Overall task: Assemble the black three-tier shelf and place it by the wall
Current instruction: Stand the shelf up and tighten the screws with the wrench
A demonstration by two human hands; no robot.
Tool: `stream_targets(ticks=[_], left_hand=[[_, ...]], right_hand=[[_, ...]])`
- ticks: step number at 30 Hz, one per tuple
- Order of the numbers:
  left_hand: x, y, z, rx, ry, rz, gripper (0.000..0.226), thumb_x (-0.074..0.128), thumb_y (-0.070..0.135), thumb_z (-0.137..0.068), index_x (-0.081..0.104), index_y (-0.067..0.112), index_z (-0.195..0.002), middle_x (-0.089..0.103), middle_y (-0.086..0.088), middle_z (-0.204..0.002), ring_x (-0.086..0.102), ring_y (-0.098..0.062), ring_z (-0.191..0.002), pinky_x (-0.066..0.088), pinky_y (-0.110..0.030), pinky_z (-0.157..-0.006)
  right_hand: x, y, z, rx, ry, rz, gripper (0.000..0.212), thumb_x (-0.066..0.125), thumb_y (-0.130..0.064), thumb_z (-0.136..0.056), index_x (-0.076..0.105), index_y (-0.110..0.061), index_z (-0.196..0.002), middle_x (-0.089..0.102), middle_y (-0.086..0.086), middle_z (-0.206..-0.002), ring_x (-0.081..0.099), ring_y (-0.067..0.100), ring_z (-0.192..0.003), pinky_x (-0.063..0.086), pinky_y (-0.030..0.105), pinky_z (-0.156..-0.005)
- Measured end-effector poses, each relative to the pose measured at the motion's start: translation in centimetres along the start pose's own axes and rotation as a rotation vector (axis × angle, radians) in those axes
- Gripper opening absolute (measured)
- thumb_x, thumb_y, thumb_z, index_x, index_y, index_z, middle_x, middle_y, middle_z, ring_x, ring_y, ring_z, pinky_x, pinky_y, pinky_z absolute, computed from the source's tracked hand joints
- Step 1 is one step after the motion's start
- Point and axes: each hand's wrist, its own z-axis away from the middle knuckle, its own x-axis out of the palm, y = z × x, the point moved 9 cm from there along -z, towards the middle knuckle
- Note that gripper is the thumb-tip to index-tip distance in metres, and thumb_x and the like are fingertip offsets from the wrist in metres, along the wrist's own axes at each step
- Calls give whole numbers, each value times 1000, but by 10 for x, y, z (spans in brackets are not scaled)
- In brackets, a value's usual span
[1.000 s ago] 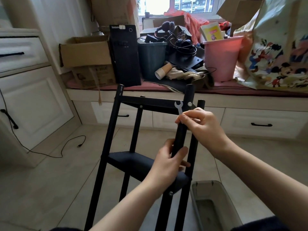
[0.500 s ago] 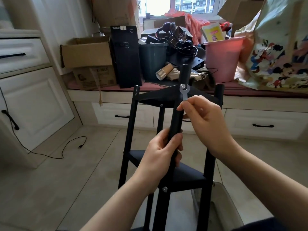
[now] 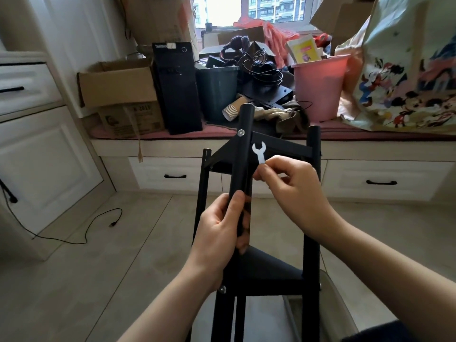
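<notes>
A: Status? Nearest first.

B: Left hand (image 3: 223,233) wrapped round the front post (image 3: 243,169) of the black shelf (image 3: 266,272), below the right hand. Right hand (image 3: 293,191) pinches a small white spanner (image 3: 259,153), open end up.

A: Anything moved?

B: Yes. Half a second ago the spanner sat on the upper screw (image 3: 240,132). Now it's off, just right of the post and below the screw. The shelf has also turned a bit in the grip.

A: Meaning?

B: My read: that screw is done or being re-seated. Lower screw (image 3: 222,289) sits near the left wrist. Two tiers visible; third can't tell.

A: Beyond the hands?

B: Window bench (image 3: 172,135) with boxes, pink bucket (image 3: 320,90). Shelf isn't by the wall yet.
</notes>
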Motion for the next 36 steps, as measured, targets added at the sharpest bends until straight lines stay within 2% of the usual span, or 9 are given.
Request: stream_targets(ticks=[5, 10, 15, 19, 22, 24, 28, 30, 36], left_hand=[[-6, 5, 1, 29, 62, 16, 46, 60, 53, -80, 64, 8, -92, 48, -5, -62, 39, -13, -39, 33, -24, -35], [-4, 10, 5, 82, 71, 9, 61, 69, 52, -74, 55, -5, -94, 48, -7, -61, 37, -14, -37, 32, -22, -34], [1, 13, 5, 117, 40, 14, 50, 68, 49, -77, 57, 2, -88, 49, -7, -60, 37, -14, -36, 31, -22, -34], [5, 16, 6, 162, 21, -16, 44, 64, 48, -81, 58, 5, -86, 50, -4, -58, 38, -13, -35, 32, -22, -33], [11, 15, 9, 189, 4, -25, 47, 61, 48, -84, 58, 2, -90, 50, -6, -57, 38, -13, -35, 33, -22, -34], [15, 15, 11, 203, 0, -27, 49, 60, 49, -86, 58, 1, -92, 48, -8, -57, 38, -13, -34, 33, -22, -34], [20, 13, 15, 236, 9, -70, 44, 55, 49, -99, 56, 5, -89, 45, -13, -57, 36, -16, -34, 32, -23, -35], [21, 16, 16, 269, 3, -119, 36, 52, 45, -98, 54, 12, -83, 45, -18, -57, 36, -20, -34, 32, -25, -34], [22, 19, 19, 297, -8, -142, 28, 52, 45, -100, 56, 23, -83, 49, -13, -56, 40, -20, -33, 33, -23, -35]], right_hand=[[-8, 10, 1, 68, 13, 46, 20, 60, -16, -96, 71, -20, -80, 69, -11, -77, 64, -4, -76, 44, 7, -67], [-1, 24, 5, 182, -87, 89, 20, 58, -18, -97, 73, -13, -84, 70, 0, -79, 65, 14, -73, 52, 29, -67], [-4, 17, 2, 160, -44, 30, 18, 57, -18, -98, 69, -18, -84, 66, -9, -75, 62, -6, -71, 44, 7, -61], [-6, 21, -1, 198, 10, -7, 20, 56, -20, -99, 69, -16, -85, 61, -6, -62, 58, -2, -54, 42, 9, -53], [-6, 21, -4, 211, 21, 2, 21, 55, -19, -99, 70, -16, -85, 61, -7, -60, 58, -1, -55, 43, 10, -56], [-9, 17, -6, 198, 45, 1, 21, 55, -18, -99, 70, -16, -84, 62, -6, -61, 59, 4, -57, 45, 14, -56], [-13, 8, -8, 165, 84, 11, 26, 55, -16, -99, 66, -19, -76, 64, 8, -65, 61, 23, -63, 52, 39, -67], [-13, 7, -7, 169, 92, 12, 30, 54, -15, -99, 63, -21, -71, 63, 6, -63, 60, 22, -62, 53, 41, -69], [-10, 3, -5, 134, 126, 19, 26, 55, -12, -98, 64, -3, -75, 61, 9, -62, 58, 20, -59, 51, 39, -64]])
